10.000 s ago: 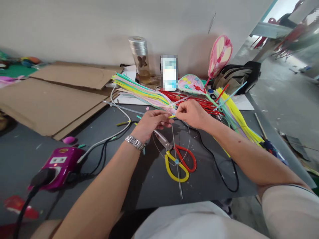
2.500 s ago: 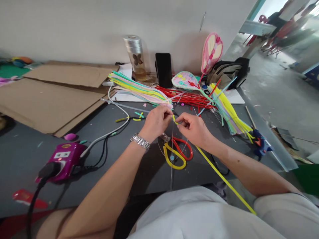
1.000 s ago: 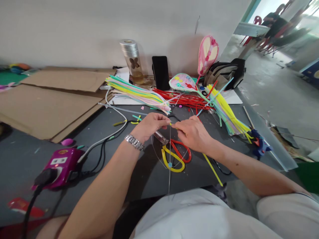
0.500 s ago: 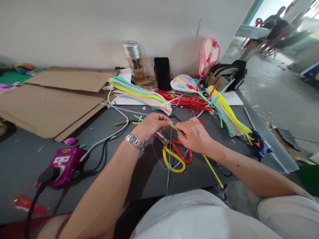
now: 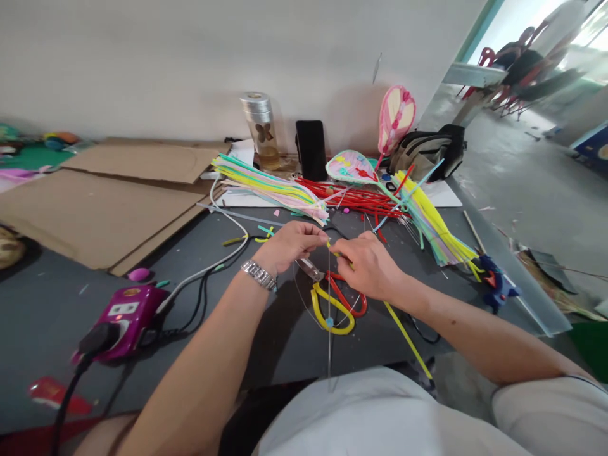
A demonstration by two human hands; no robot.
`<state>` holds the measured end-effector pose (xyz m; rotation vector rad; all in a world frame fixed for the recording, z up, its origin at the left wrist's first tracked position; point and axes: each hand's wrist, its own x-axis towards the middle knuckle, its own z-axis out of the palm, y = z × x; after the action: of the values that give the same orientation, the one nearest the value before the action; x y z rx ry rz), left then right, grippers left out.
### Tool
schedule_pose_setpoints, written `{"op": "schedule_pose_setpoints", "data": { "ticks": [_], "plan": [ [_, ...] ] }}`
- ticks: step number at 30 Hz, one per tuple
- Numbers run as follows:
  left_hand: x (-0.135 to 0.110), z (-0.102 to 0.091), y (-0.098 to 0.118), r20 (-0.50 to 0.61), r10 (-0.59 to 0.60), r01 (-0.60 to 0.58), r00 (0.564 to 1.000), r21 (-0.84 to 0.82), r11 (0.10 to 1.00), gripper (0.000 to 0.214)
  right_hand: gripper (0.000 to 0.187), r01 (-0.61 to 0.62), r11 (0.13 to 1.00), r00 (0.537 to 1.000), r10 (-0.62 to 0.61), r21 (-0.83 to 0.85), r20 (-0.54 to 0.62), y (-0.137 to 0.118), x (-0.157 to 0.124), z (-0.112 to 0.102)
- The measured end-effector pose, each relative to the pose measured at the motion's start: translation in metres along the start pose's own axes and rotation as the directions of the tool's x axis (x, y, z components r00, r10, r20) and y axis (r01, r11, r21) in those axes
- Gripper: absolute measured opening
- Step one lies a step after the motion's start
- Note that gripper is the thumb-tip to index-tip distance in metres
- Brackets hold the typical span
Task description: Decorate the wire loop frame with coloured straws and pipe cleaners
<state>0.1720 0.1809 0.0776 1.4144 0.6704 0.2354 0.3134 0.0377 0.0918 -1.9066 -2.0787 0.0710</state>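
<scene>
My left hand (image 5: 297, 246) is closed in a pinch at the top of a thin wire frame (image 5: 329, 288). The frame is a loop with a straight stem down its middle and a small light-blue piece where the wires meet. My right hand (image 5: 368, 263), also closed, grips a yellow pipe cleaner (image 5: 407, 339), its tip against the wire by my left fingertips. The pipe cleaner's long tail slants down to the right below my wrist. Behind the wire lie scissors (image 5: 334, 330) with one yellow and one red handle. Fingers hide the exact join.
Bundles of pastel (image 5: 270, 185), red (image 5: 356, 197) and yellow pipe cleaners (image 5: 432, 218) lie across the back. Two finished fan shapes (image 5: 398, 117), a phone (image 5: 311, 150) and a bottle (image 5: 259, 130) stand behind. Cardboard (image 5: 109, 212), a purple power socket (image 5: 126, 320) and a glue gun (image 5: 496, 285) flank me.
The view has tipped slightly, so the table's things sit lower in it. Both hands keep their pinch, and the wire stem hangs straighter, its lower end a little further right.
</scene>
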Motion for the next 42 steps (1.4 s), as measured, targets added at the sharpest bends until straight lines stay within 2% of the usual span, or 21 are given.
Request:
{"op": "schedule_pose_setpoints", "data": {
  "ticks": [5,10,16,18,21,22,27,34,37,42],
  "plan": [
    [0.0,0.002,-0.001,-0.013,0.021,-0.021,1.0,0.006,1.0,0.027,0.026,-0.001,1.0,1.0,0.001,0.023,-0.013,0.0,-0.002,0.001],
    [-0.003,0.005,0.002,-0.03,0.022,-0.019,0.999,0.098,0.995,0.023,0.025,-0.012,0.997,0.998,0.016,0.077,-0.056,0.001,-0.003,0.003],
    [-0.006,0.006,0.004,0.002,0.049,-0.049,0.999,0.156,0.987,0.024,0.017,-0.034,0.984,0.997,0.046,0.174,-0.063,0.002,-0.004,-0.003],
    [-0.005,0.005,0.004,0.017,0.061,-0.063,0.998,0.154,0.986,0.025,0.013,-0.029,0.974,0.992,0.056,0.225,-0.115,0.005,-0.002,-0.008],
    [-0.004,0.005,0.004,0.027,0.1,-0.103,0.995,0.133,0.986,0.027,0.011,-0.081,0.953,0.964,0.149,0.291,-0.222,0.013,0.006,-0.016],
    [-0.004,0.005,0.004,0.033,0.111,-0.114,0.993,0.125,0.986,0.027,0.01,-0.113,0.938,0.959,0.19,0.328,-0.211,0.015,0.009,-0.017],
    [-0.004,0.004,0.004,0.041,0.121,-0.124,0.992,0.104,0.987,0.025,0.01,-0.278,0.765,0.945,0.325,0.581,0.025,0.022,0.023,-0.015],
    [-0.005,0.006,0.009,0.014,0.123,-0.124,0.992,0.146,0.981,0.025,0.011,-0.372,0.615,0.909,0.393,0.696,0.138,0.023,0.032,-0.01],
    [-0.004,0.008,0.01,-0.016,0.129,-0.125,0.992,0.147,0.981,0.024,0.012,-0.398,0.584,0.894,0.419,0.708,0.158,0.023,0.033,-0.01],
    [-0.003,0.007,0.008,-0.034,0.114,-0.108,0.993,0.142,0.984,0.023,0.011,-0.382,0.587,0.895,0.428,0.714,0.127,0.02,0.032,-0.011]
  ]
}}
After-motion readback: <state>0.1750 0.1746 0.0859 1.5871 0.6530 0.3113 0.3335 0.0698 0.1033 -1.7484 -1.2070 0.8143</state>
